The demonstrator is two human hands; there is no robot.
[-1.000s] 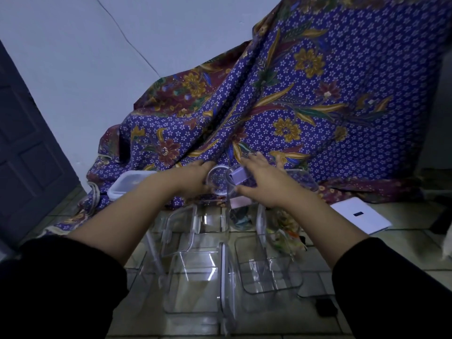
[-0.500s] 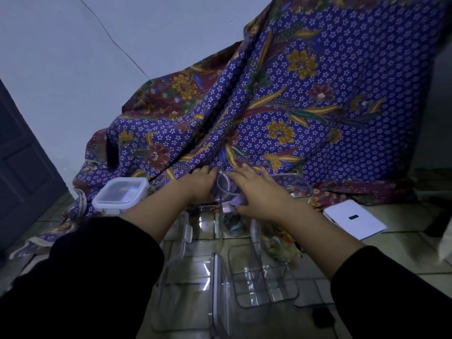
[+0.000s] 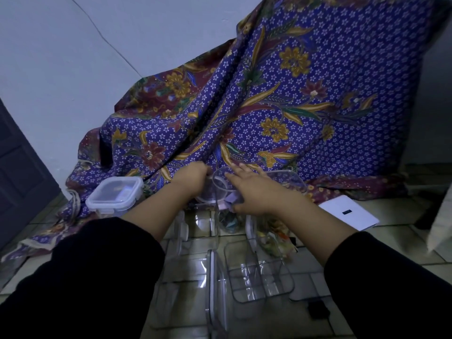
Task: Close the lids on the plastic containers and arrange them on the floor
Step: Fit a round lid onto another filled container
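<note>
Grip: right hand (image 3: 254, 194) clasps round clear container (image 3: 221, 189) by its lilac latch; left hand (image 3: 193, 178) steadies the far side, at the batik cloth (image 3: 281, 106) edge. Press lid level before snapping latches.

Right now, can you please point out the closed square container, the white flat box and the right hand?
closed square container (image 3: 115, 195): head view, on the middle of its clear lid.
white flat box (image 3: 348, 212): head view, on its top face, near the dark mark.
right hand (image 3: 254, 192): head view, on the back of the hand.
</note>
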